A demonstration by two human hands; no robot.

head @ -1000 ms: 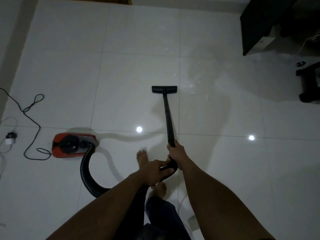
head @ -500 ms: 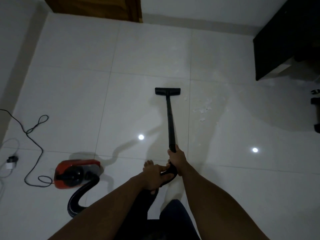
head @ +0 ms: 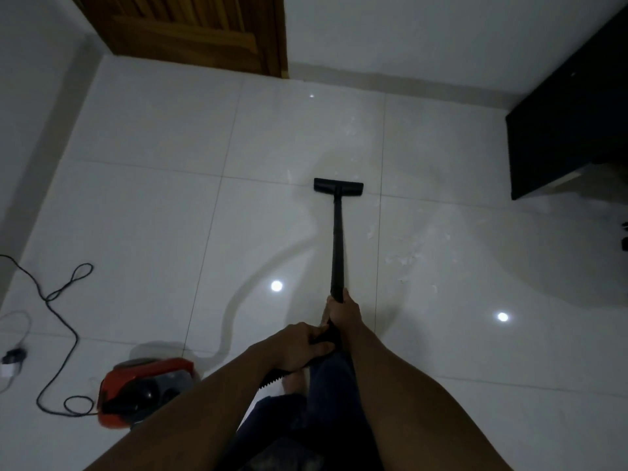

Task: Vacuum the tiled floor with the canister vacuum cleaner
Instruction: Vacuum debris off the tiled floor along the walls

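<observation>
The black vacuum wand runs from my hands out to its flat floor head, which lies on the white tiled floor at a tile joint. My right hand grips the wand's lower end. Just behind it, my left hand grips the curved handle where the ribbed hose begins. The red canister sits on the floor at lower left, partly hidden by my left forearm. White scraps of debris lie scattered to the right of the wand.
A black power cord loops across the floor at left, with a plug and white cable at the edge. A wooden door stands at the back wall. Dark furniture fills the right side. My bare foot shows below the hands.
The floor head has been pushed farther out across the tiles, past the debris patch. I have stepped forward, so the canister and cord sit lower in view and the door shows more.
</observation>
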